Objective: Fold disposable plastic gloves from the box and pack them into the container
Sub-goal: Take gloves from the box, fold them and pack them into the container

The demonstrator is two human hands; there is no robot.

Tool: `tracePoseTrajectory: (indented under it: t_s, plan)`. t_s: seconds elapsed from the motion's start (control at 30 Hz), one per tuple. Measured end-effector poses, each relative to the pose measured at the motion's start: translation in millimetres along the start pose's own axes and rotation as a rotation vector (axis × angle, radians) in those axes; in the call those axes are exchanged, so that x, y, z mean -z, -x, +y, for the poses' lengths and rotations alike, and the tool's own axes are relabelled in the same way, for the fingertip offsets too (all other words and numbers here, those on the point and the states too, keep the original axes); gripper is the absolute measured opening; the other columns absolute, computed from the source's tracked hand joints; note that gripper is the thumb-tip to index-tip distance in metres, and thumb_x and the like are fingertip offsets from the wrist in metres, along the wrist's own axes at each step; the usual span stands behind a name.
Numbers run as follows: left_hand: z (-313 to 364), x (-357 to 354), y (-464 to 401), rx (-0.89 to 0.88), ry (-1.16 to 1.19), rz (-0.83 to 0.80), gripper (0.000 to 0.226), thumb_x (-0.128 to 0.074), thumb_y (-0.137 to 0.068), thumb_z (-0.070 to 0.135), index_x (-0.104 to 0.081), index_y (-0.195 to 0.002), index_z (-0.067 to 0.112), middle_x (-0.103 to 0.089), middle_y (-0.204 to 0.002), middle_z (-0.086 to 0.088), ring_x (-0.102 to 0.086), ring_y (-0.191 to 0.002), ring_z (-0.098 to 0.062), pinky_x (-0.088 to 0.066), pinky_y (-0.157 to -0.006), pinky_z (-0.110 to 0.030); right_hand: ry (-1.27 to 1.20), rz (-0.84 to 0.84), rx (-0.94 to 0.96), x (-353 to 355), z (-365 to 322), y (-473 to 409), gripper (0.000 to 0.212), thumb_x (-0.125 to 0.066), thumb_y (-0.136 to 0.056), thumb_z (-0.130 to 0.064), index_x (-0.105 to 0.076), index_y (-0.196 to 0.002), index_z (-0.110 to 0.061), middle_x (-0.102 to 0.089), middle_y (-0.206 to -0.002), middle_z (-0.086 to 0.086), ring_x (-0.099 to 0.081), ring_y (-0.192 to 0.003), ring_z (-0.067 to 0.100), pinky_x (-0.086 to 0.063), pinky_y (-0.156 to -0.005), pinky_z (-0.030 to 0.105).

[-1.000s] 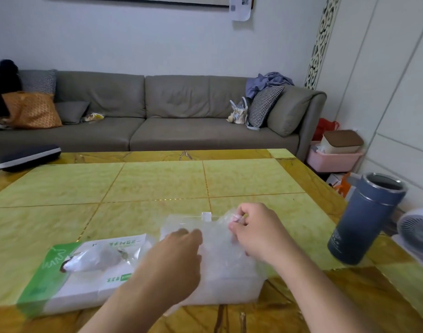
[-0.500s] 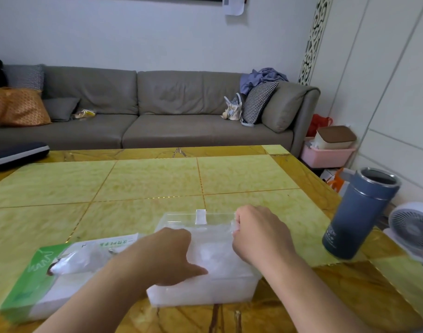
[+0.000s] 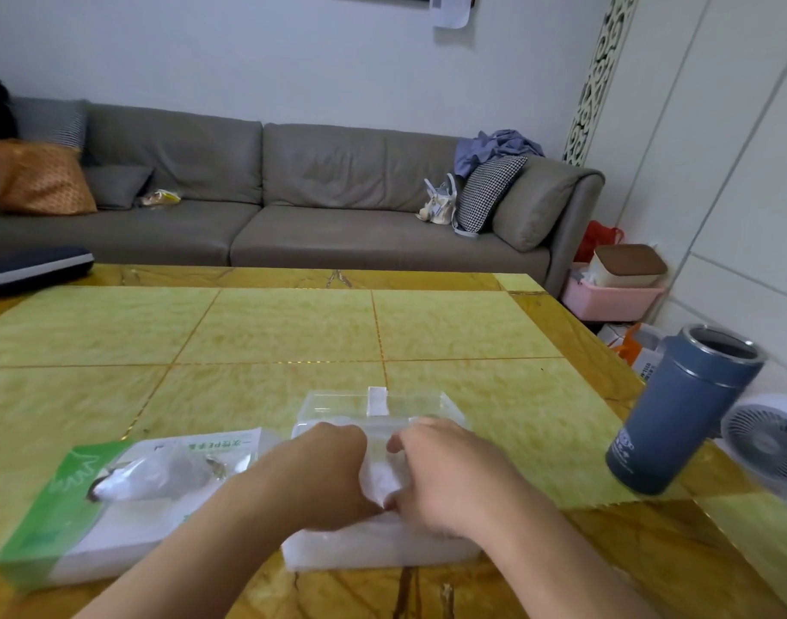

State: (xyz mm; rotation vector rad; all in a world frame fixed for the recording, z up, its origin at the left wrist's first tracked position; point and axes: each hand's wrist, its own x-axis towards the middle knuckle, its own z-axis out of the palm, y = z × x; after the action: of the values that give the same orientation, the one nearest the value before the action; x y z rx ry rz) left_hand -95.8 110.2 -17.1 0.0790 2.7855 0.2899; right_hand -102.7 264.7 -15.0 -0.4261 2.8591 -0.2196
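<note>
Near the table's front edge, the left hand and right hand, knuckles up, press a folded glove into the clear container; whether the fingers grip it, I cannot tell. Packing looks underway: beside it the glove box holds more, one sticking out.
</note>
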Motion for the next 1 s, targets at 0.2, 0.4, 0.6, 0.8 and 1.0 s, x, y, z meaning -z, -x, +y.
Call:
tracePoseTrajectory:
  t_s: [0.2, 0.4, 0.6, 0.8, 1.0]
  plan:
    - [0, 20, 20, -0.074, -0.006, 0.124, 0.052, -0.075, -0.086, 0.051, -0.053, -0.130, 0.034, -0.060, -0.114, 0.013, -0.065, -0.100, -0.012, -0.057, -0.089, -0.036, 0.044, -0.197, -0.041, 6, -1, -12, 0.038, -0.066, -0.083, -0.024, -0.066, -0.121, -0.029, -0.066, -0.108, -0.004, -0.063, -0.086, 0.018, -0.054, -0.070, 0.033]
    - [20, 1, 24, -0.131, -0.146, 0.209, 0.033, -0.054, -0.102, 0.044, -0.054, -0.131, 0.029, -0.055, -0.127, 0.002, -0.057, -0.119, -0.021, -0.042, -0.082, -0.030, 0.114, -0.256, -0.043, 13, -8, -15, 0.051, -0.070, -0.090, -0.034, -0.057, -0.139, -0.034, -0.069, -0.113, -0.005, -0.066, -0.096, 0.022, -0.052, -0.082, 0.033]
    - [12, -8, 17, 0.032, -0.148, 0.122, 0.022, -0.054, -0.102, 0.035, -0.052, -0.115, 0.017, -0.060, -0.116, -0.002, -0.064, -0.112, -0.025, -0.038, -0.071, -0.029, 0.074, -0.184, -0.057, 5, -1, -10, 0.058, -0.081, -0.086, -0.044, -0.058, -0.138, -0.033, -0.071, -0.117, -0.001, -0.067, -0.108, 0.024, -0.053, -0.090, 0.035]
    - [13, -15, -4, 0.110, -0.101, 0.046, 0.020, -0.060, -0.094, 0.019, -0.044, -0.084, 0.015, -0.040, -0.082, 0.003, -0.058, -0.080, -0.021, -0.038, -0.059, -0.025, 0.072, -0.179, -0.086, 1, -3, -13, 0.061, -0.082, -0.084, -0.039, -0.059, -0.139, -0.029, -0.065, -0.125, 0.001, -0.057, -0.092, 0.023, -0.045, -0.076, 0.033]
    - [7, -18, -23, 0.081, -0.011, -0.077, 0.018, -0.059, -0.098, 0.019, -0.047, -0.084, 0.016, -0.043, -0.084, 0.004, -0.049, -0.070, -0.012, -0.035, -0.053, -0.020, -0.015, -0.267, -0.104, 2, -2, -19, 0.062, -0.082, -0.088, -0.032, -0.054, -0.143, -0.025, -0.063, -0.132, 0.007, -0.066, -0.107, 0.028, -0.057, -0.094, 0.040]
